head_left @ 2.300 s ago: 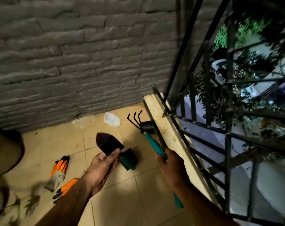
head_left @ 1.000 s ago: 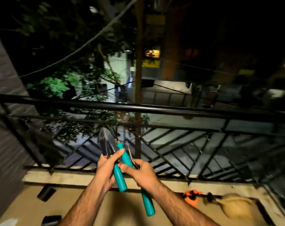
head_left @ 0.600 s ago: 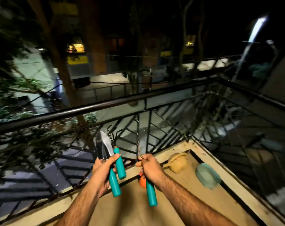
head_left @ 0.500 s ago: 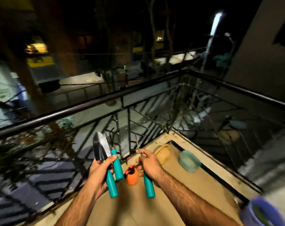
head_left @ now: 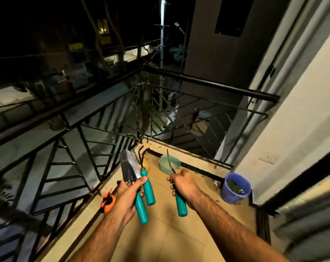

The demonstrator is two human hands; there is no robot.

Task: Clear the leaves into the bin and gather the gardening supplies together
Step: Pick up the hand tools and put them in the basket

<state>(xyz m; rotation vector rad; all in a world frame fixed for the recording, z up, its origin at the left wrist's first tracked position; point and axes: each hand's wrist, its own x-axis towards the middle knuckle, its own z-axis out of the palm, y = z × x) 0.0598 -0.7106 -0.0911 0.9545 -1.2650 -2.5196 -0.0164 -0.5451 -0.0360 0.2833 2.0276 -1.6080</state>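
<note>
Night balcony, seen from above the person's forearms. The left hand (head_left: 128, 193) is curled round two teal-handled tools at once: a trowel (head_left: 129, 169) with its metal blade upright, and a hand rake (head_left: 146, 183) just beside it, tines toward 12 o'clock. The right hand (head_left: 182, 183) grips a third teal-handled tool (head_left: 180, 202), its thin metal end pointing toward 12 o'clock. On the tiled floor, a purple bin (head_left: 235, 188) holding green leaves stands at 3 o'clock of the hands, near the wall; a pale green dish (head_left: 172, 162) lies at 12 o'clock; an orange pot (head_left: 108, 202) sits at 9 o'clock, against the black railing (head_left: 207, 82).
</note>
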